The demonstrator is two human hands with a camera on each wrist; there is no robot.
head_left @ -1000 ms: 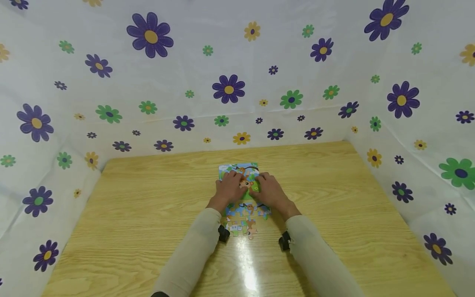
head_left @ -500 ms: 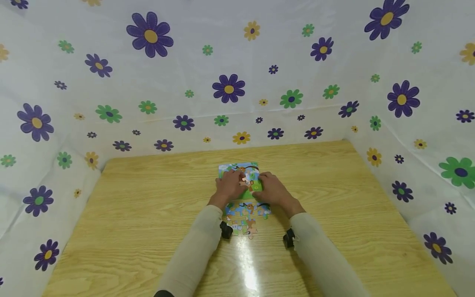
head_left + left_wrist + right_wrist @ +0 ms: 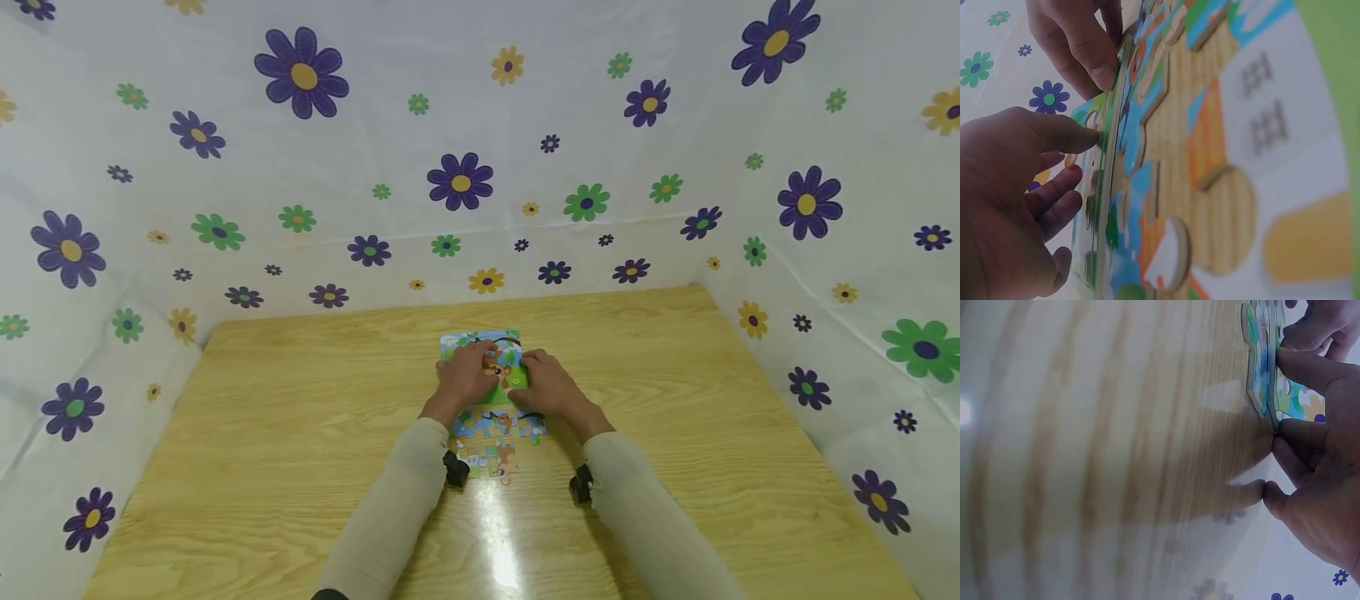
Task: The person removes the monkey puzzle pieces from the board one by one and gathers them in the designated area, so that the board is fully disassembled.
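Observation:
A colourful animal picture puzzle board (image 3: 517, 379) lies on the table beneath both hands in the head view. My left hand (image 3: 463, 377) rests over its left half, covering part of the picture. In the left wrist view its thumb (image 3: 1075, 136) touches the board near its front edge, with bent fingers above the picture; whether they pinch a piece is unclear. My right hand (image 3: 555, 387) holds the board's front right corner. In the right wrist view the thumb (image 3: 1304, 365) lies along the front edge and the fingers touch around the corner. Nearer me lie interlocked jigsaw pieces (image 3: 506, 458).
The wooden table (image 3: 315, 433) extends on both sides of the hands. A white flower-print cloth (image 3: 375, 150) surrounds its back and sides. Dark wrist cameras (image 3: 455, 469) sit under the sleeves, close to the jigsaw pieces.
My right hand has shifted slightly right along the board. Half a second ago a pale blue and white patch showed between the hands; now the brown animal face shows there again.

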